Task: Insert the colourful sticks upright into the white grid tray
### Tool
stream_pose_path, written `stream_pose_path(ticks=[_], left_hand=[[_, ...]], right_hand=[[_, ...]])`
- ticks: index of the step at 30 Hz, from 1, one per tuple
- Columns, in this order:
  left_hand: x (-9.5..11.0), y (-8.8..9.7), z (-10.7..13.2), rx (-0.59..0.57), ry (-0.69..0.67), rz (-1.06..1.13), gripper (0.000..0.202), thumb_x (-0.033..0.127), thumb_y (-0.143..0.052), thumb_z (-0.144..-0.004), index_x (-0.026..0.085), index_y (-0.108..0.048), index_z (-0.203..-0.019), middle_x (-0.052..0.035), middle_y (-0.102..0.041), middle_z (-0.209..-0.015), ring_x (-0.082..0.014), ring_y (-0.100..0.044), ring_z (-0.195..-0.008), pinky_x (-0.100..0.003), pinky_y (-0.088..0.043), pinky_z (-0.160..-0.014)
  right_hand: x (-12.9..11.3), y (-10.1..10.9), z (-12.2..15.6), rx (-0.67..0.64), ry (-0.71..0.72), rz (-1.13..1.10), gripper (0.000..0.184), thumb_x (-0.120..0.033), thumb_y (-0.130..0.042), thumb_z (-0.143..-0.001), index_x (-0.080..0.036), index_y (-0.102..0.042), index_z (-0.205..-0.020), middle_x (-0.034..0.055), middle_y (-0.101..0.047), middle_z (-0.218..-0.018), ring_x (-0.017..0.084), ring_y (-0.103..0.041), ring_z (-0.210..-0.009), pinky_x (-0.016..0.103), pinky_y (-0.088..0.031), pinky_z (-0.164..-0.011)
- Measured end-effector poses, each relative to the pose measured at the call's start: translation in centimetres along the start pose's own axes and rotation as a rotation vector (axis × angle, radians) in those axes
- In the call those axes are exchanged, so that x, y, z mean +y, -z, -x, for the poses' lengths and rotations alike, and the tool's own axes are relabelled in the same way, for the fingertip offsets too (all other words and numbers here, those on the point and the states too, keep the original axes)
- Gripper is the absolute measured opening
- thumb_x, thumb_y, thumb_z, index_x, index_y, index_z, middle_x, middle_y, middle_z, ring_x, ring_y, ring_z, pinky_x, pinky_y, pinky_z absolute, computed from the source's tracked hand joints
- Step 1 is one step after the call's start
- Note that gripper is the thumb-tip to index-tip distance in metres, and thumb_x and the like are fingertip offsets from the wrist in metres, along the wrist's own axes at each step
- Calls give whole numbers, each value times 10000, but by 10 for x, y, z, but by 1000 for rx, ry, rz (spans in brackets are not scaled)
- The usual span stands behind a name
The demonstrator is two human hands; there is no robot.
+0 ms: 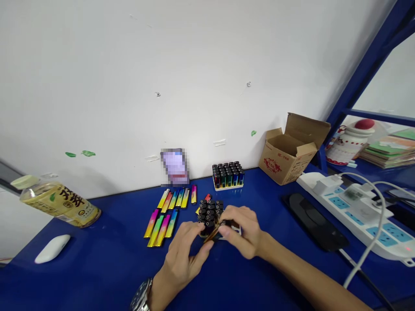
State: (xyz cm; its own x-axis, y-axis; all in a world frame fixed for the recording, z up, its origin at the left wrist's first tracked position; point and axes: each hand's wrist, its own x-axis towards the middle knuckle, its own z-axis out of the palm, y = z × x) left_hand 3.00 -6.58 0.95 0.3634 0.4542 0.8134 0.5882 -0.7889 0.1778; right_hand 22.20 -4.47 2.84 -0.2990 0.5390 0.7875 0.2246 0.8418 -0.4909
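Note:
My left hand (181, 255), with a metal watch (142, 296) on the wrist, pinches the lower end of a gold-coloured lighter (212, 234) between thumb and fingers. The lighter's dark upper end is between the thumb and fingers of my right hand (243, 229). It is tilted just in front of a white tray (239, 232) with rows of black-topped lighters (210, 211) standing upright. My hands cover part of that tray. To its left lie several loose shiny lighters (160, 229) in pink, green, blue and yellow. A red-topped one (208, 197) lies behind the tray.
A second tray of upright lighters (228, 175) stands against the wall. Behind the loose lighters leans a phone (177, 166). A drink bottle (61, 203) and white mouse (52, 249) are left. An open cardboard box (288, 155), black phone (314, 222) and power strip (356, 216) with cables are right.

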Motion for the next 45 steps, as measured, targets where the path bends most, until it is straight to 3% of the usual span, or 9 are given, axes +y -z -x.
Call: stream_pose_path(ticks=[4, 8, 14, 20, 23, 31, 37, 41, 45], left_hand=[[-20, 0, -3, -64, 207, -320, 146, 146, -456, -874, 162, -558, -977, -87, -624, -848, -214, -595, -834, -353, -497, -766], [-39, 0, -1, -417, 408, -734, 232, 266, -421, -870, 135, -610, -836, -141, -619, -797, -290, -572, -776, -424, -458, -689], [-43, -4, 5, -613, 438, -809, 230, 246, -416, -862, 137, -601, -781, -136, -614, -764, -267, -577, -724, -366, -438, -652], [-38, -12, 10, -504, 379, -656, 201, 142, -366, -883, 129, -563, -850, -116, -601, -776, -247, -599, -744, -342, -469, -661], [-41, -16, 10, -438, 375, -561, 233, 179, -319, -919, 116, -533, -984, -120, -603, -881, -205, -608, -693, -310, -482, -607], [-52, -19, 0, -624, 290, -267, 523, 47, -328, -811, 187, -421, -1307, -116, -532, -1284, -174, -661, -901, -289, -542, -726], [-46, -13, -12, -754, 341, -277, 436, 65, -402, -800, 202, -540, -1191, -97, -562, -1297, -186, -688, -836, -283, -525, -677], [-38, -8, -15, -796, 480, -397, 288, 106, -445, -799, 183, -589, -1036, -94, -666, -1067, -220, -683, -719, -294, -472, -578], [-41, -4, -14, -502, 620, -234, 121, 204, -515, -801, 197, -598, -889, -54, -702, -888, -204, -672, -744, -269, -472, -625]], right_hand=[[19, 21, 0, 87, -108, 80, 241, -275, -490, -876, -189, -514, -651, -31, -444, -491, 90, -356, -417, 243, -283, -430], [33, 16, 4, -57, -60, 94, 246, -283, -493, -901, -177, -533, -683, -33, -449, -495, 84, -355, -416, 233, -262, -425], [30, 7, 5, -243, -14, 205, 329, -325, -404, -950, -170, -536, -691, -20, -447, -503, 100, -366, -434, 240, -246, -447], [29, 15, 1, -383, -138, 229, 502, -545, -558, -829, -177, -447, -506, -35, -396, -436, 83, -335, -409, 245, -200, -442], [35, 18, 1, -369, -204, 126, 512, -526, -447, -882, -173, -466, -512, -30, -406, -431, 81, -350, -403, 232, -222, -443], [45, 21, 1, -347, -323, 180, 476, -399, -361, -933, -184, -357, -509, -52, -312, -454, 73, -278, -422, 239, -210, -468], [42, 17, 0, -388, -346, 227, 466, -382, -376, -934, -188, -331, -513, -54, -272, -458, 77, -278, -423, 247, -202, -477], [44, 18, 1, -362, -323, 243, 460, -367, -386, -933, -187, -324, -513, -55, -270, -451, 77, -265, -420, 250, -192, -475], [45, 16, 3, -241, -255, 244, 460, -319, -388, -935, -187, -340, -497, -51, -302, -434, 76, -272, -402, 254, -200, -460]])
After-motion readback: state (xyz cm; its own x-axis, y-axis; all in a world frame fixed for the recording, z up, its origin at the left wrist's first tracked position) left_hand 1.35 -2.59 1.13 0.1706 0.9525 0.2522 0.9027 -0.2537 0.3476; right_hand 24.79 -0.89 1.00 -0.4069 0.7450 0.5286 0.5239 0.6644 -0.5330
